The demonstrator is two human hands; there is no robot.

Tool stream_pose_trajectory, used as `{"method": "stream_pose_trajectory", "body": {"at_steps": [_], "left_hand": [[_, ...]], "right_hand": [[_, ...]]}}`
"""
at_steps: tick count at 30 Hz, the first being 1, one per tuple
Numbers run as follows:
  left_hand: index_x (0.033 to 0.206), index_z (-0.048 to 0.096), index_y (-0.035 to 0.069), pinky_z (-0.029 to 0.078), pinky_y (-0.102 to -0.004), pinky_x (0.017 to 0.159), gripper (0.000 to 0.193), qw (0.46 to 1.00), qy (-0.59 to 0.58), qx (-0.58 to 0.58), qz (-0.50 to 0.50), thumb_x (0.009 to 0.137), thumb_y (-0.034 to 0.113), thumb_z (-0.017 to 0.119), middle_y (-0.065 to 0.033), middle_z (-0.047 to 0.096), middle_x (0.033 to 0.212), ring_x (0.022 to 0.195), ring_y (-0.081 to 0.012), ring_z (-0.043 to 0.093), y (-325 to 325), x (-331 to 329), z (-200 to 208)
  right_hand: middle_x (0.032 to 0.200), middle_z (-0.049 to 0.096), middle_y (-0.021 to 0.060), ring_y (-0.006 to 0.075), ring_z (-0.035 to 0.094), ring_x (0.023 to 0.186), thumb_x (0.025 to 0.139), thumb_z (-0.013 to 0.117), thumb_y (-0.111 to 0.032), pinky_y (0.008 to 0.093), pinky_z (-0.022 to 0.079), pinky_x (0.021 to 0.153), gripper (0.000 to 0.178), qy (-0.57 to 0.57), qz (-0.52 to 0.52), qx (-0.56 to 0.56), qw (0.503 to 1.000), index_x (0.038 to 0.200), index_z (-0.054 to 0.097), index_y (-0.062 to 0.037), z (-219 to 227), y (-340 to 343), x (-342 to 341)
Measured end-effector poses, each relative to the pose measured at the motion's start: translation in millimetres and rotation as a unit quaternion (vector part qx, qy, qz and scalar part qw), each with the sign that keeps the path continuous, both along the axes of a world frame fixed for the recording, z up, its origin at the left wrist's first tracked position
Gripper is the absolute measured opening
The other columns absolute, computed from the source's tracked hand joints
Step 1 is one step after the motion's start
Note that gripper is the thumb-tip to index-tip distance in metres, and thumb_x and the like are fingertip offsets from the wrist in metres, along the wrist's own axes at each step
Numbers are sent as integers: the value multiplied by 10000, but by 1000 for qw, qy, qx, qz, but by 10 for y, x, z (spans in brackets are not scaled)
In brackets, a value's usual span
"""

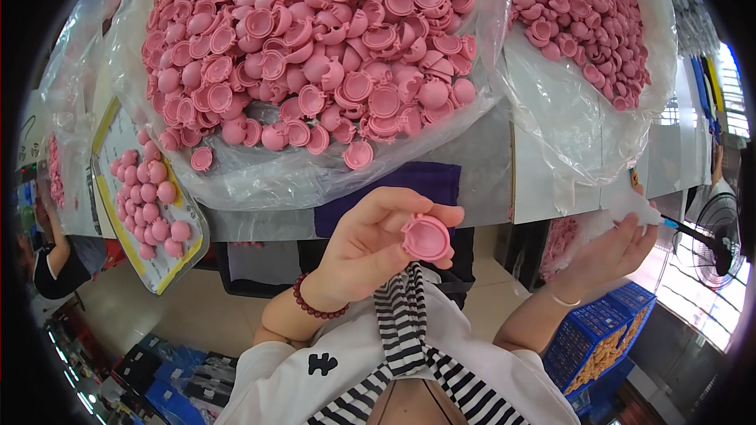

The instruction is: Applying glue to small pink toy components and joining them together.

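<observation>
Near the middle, my left hand point(370, 244) pinches a pink half-round plastic shell point(426, 238), its hollow side and rim facing up. A beaded bracelet circles that wrist. My right hand point(610, 256) is out to the right, fingers curled around a whitish, translucent squeeze bottle point(628, 206) with a blue tip; its shape is partly hidden by the fingers. Beyond my left hand, a large heap of pink half shells point(315, 39) lies in a clear plastic bag point(331, 181) on the table.
At left, a yellow-edged tray point(161, 277) holds several closed pink balls point(150, 197). More shells point(583, 12) lie on plastic at the far right. A purple cloth point(437, 181) is at the table's near edge. A fan point(713, 238) and blue crates point(587, 342) stand right. Other people are partly visible at the sides.
</observation>
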State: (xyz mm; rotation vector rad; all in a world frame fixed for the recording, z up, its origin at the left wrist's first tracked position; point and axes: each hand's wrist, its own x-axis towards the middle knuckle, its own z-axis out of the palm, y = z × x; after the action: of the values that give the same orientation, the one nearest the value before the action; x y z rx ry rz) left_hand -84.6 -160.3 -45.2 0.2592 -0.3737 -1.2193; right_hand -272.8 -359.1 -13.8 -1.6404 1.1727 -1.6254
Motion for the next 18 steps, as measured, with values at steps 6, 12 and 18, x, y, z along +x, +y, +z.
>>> {"method": "stream_pose_trajectory", "body": {"at_steps": [6,12,18], "left_hand": [[1213,373,27,468,-354,828,401,996,81,-21,-40,843,52,526,-209,442,1234,1001,-229,547,-76,-12,49],[1152,423,17,442,-340,868,432,1000,-10,15,-7,770,35,624,-206,483,1186,1029,-220,533,-46,35,-1],[1065,477,-39,424,-345,891,438,963,-215,103,126,674,-70,672,-187,512,1113,1059,-239,511,-25,38,116]], "right_hand": [[1048,570,185,203,567,942,791,605,-39,269,464,809,390,57,-101,17,993,1112,438,104,-304,-927,-1075],[1016,592,137,168,584,872,779,617,-15,239,451,769,349,109,-42,61,991,1088,501,99,-578,-1086,-1081],[976,509,58,165,502,811,746,650,-46,250,416,684,283,119,-233,-158,952,994,527,16,-291,-848,-601]]}}
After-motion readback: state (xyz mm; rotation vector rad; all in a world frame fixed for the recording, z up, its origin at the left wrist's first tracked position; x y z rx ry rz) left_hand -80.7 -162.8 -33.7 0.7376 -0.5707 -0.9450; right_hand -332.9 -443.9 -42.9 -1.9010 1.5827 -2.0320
